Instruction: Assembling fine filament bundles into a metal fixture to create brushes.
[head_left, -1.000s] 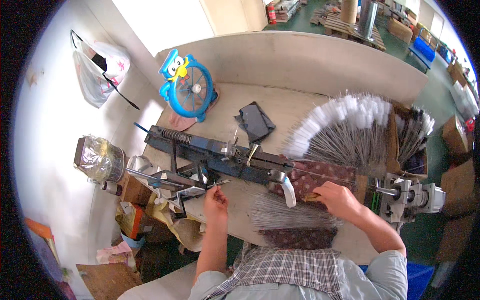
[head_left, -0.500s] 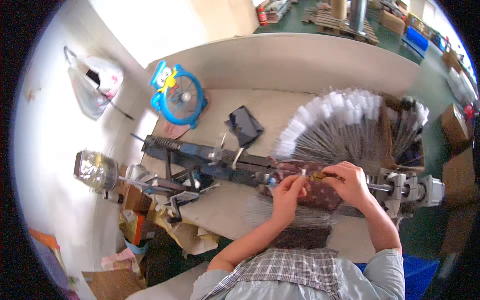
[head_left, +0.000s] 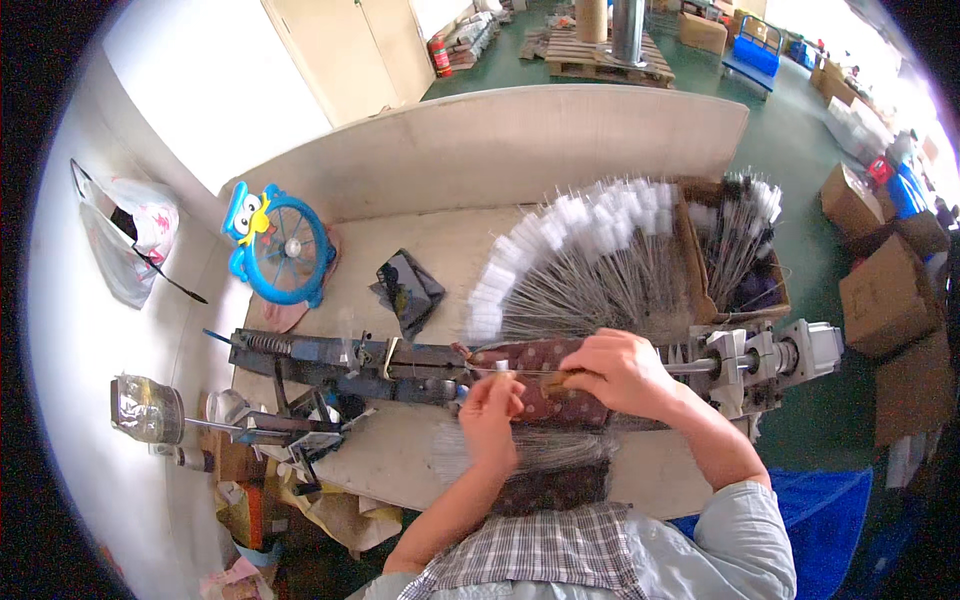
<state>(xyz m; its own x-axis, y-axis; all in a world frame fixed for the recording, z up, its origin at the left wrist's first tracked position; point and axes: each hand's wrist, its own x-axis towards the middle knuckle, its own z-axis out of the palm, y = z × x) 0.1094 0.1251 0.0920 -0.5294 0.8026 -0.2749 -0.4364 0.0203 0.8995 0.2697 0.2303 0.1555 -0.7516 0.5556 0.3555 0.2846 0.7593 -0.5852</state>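
- The thin wire (head_left: 520, 374) is pinched in the closed grip of the left hand (head_left: 492, 405), over the patterned cloth (head_left: 540, 385).
- The right hand (head_left: 620, 370) is clamped on a brown piece just beside it.
- The wire could be bent if pulled askew.
- The fan of tipped wires (head_left: 590, 265) behind the grip could be scattered by a sleeve.

Factory workshop, workbench machine (head_left: 420, 362), cardboard boxes (head_left: 885, 295)

Both hands over patterned maroon cloth (head_left: 540, 360) on bench (head_left: 450, 235). Left hand (head_left: 492, 408) pinching thin wire (head_left: 520, 374) at its near end, right hand (head_left: 622, 372) just beside, gripping same wire. Fan of white-tipped wires (head_left: 580, 262) spread beyond hands. Dark metal machine rail (head_left: 340, 358) left of left hand, grey motor block (head_left: 770, 358) right of right hand. Blue toy fan (head_left: 285, 250) far left.
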